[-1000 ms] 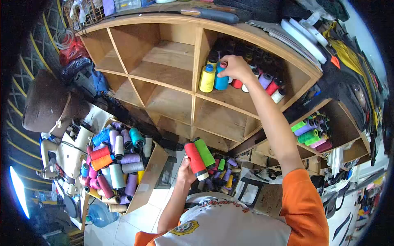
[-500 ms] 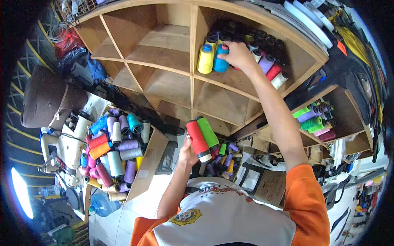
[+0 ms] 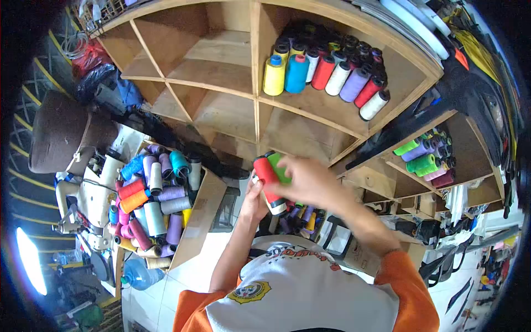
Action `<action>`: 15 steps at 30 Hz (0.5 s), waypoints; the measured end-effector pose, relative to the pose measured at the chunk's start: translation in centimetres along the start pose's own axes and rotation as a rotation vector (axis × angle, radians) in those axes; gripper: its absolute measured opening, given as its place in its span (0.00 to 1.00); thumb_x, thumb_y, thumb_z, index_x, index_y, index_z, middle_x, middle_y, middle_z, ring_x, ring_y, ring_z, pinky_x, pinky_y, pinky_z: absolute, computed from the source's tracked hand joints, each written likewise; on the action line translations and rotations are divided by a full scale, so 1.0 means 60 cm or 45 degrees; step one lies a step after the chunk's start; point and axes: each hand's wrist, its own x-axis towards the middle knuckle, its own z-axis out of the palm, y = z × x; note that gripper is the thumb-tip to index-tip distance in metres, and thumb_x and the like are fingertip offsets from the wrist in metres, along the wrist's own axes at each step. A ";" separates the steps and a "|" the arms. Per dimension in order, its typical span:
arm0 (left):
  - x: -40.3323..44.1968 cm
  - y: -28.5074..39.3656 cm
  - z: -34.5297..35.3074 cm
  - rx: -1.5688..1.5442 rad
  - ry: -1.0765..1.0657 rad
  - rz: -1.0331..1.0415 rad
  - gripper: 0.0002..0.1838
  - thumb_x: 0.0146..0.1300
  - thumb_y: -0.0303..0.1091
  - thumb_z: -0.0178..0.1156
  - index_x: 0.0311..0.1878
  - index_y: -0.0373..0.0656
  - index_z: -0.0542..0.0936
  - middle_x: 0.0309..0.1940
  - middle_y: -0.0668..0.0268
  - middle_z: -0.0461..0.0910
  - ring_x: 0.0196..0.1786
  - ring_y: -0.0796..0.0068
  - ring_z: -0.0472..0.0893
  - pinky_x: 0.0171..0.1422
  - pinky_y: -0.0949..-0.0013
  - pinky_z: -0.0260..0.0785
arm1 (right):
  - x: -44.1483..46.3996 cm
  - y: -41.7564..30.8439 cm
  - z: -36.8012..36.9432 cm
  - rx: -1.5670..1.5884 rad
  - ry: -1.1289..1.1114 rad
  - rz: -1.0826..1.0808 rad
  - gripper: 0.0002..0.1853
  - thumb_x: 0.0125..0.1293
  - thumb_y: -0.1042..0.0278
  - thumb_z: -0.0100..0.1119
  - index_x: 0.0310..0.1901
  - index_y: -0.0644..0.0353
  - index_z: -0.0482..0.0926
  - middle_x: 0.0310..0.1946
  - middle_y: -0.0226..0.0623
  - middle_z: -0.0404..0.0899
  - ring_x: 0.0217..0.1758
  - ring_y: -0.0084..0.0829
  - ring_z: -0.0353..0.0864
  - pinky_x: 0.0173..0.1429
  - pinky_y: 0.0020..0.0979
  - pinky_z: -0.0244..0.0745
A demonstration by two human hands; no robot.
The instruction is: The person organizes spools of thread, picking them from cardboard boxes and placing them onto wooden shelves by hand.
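In my left hand [image 3: 254,200], closed around its lower side, is a red thread spool [image 3: 267,177]. A green thread spool [image 3: 281,169] lies right beside it, partly hidden. My right hand [image 3: 301,178] reaches over the green spool from the right; motion blurs its fingers, so I cannot tell whether they grip it. Above, in a shelf compartment, a yellow spool [image 3: 274,76] and a teal spool [image 3: 297,74] stand at the front left. Red, white and purple spools [image 3: 354,84] continue the row, with darker-topped ones behind.
The wooden shelf [image 3: 256,55] curves across the top. At left, a cardboard box [image 3: 191,235] full of mixed spools stands beside a white sewing machine [image 3: 95,199]. More spools [image 3: 425,160] sit in a right-hand compartment. A blue water jug [image 3: 141,275] is on the floor.
My right hand has left the teal spool on the shelf and come down to the spools at my left hand. The front row on the shelf now shows fully. My left hand keeps its hold.
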 end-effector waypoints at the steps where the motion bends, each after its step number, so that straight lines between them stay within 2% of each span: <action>1: 0.002 -0.001 0.002 0.060 0.032 0.003 0.39 0.52 0.43 0.70 0.64 0.47 0.62 0.55 0.63 0.73 0.58 0.65 0.74 0.64 0.58 0.68 | -0.016 -0.017 0.015 -0.102 -0.028 0.077 0.37 0.48 0.37 0.66 0.49 0.64 0.75 0.29 0.48 0.81 0.33 0.46 0.83 0.39 0.41 0.77; 3: 0.009 -0.011 -0.006 0.074 -0.006 -0.005 0.40 0.52 0.46 0.71 0.64 0.47 0.62 0.55 0.62 0.72 0.58 0.66 0.74 0.64 0.59 0.68 | -0.023 0.003 0.077 -0.195 0.235 0.073 0.38 0.48 0.39 0.66 0.51 0.64 0.74 0.31 0.50 0.81 0.34 0.48 0.83 0.42 0.43 0.77; 5: 0.008 -0.021 -0.007 0.055 0.017 -0.008 0.40 0.52 0.48 0.70 0.65 0.47 0.62 0.56 0.62 0.72 0.58 0.65 0.74 0.64 0.59 0.68 | -0.015 0.014 0.084 -0.093 0.195 0.205 0.35 0.48 0.41 0.66 0.49 0.65 0.75 0.32 0.50 0.82 0.35 0.46 0.83 0.42 0.41 0.77; 6: 0.005 -0.026 -0.004 0.034 0.052 -0.024 0.41 0.53 0.52 0.69 0.65 0.46 0.61 0.56 0.61 0.72 0.59 0.64 0.74 0.65 0.58 0.67 | -0.015 0.017 0.084 -0.041 0.173 0.268 0.34 0.49 0.43 0.65 0.48 0.65 0.76 0.33 0.51 0.82 0.36 0.45 0.83 0.42 0.40 0.77; 9: 0.004 -0.024 0.004 -0.065 -0.051 -0.106 0.41 0.54 0.52 0.68 0.66 0.45 0.61 0.57 0.61 0.72 0.60 0.64 0.73 0.66 0.58 0.66 | -0.014 0.042 0.032 0.473 -0.089 0.287 0.31 0.49 0.45 0.65 0.45 0.67 0.79 0.34 0.48 0.83 0.37 0.38 0.83 0.42 0.36 0.76; 10: 0.007 -0.019 0.008 -0.089 -0.071 -0.130 0.38 0.56 0.49 0.66 0.66 0.44 0.62 0.57 0.60 0.72 0.61 0.63 0.73 0.67 0.57 0.65 | -0.026 0.031 0.000 0.823 -0.095 0.363 0.28 0.49 0.46 0.65 0.41 0.66 0.81 0.35 0.42 0.84 0.40 0.31 0.83 0.41 0.31 0.75; 11: 0.006 -0.018 0.018 -0.063 -0.088 -0.074 0.36 0.56 0.41 0.66 0.66 0.45 0.62 0.57 0.60 0.73 0.60 0.63 0.73 0.67 0.58 0.65 | -0.019 0.069 0.013 1.107 -0.190 0.451 0.24 0.55 0.52 0.63 0.46 0.65 0.80 0.39 0.38 0.83 0.42 0.30 0.83 0.45 0.30 0.76; 13: 0.002 -0.009 0.053 0.040 -0.017 -0.010 0.36 0.54 0.34 0.67 0.66 0.46 0.62 0.55 0.59 0.74 0.57 0.62 0.76 0.64 0.57 0.69 | -0.017 0.097 0.012 1.966 -0.064 0.251 0.20 0.61 0.61 0.59 0.52 0.65 0.76 0.43 0.39 0.82 0.44 0.30 0.83 0.50 0.32 0.78; 14: 0.002 -0.007 0.049 -0.024 0.001 -0.031 0.38 0.52 0.29 0.67 0.67 0.46 0.62 0.54 0.59 0.75 0.54 0.61 0.78 0.61 0.56 0.72 | -0.013 0.107 0.003 2.201 0.053 0.172 0.15 0.61 0.67 0.60 0.48 0.64 0.76 0.44 0.38 0.80 0.45 0.30 0.82 0.49 0.34 0.78; 15: 0.003 -0.006 0.050 -0.016 -0.002 -0.008 0.38 0.52 0.29 0.67 0.67 0.46 0.62 0.53 0.58 0.75 0.54 0.61 0.78 0.60 0.55 0.73 | 0.000 0.116 -0.008 2.229 0.177 0.077 0.19 0.60 0.69 0.61 0.52 0.64 0.74 0.46 0.38 0.79 0.44 0.32 0.82 0.49 0.34 0.77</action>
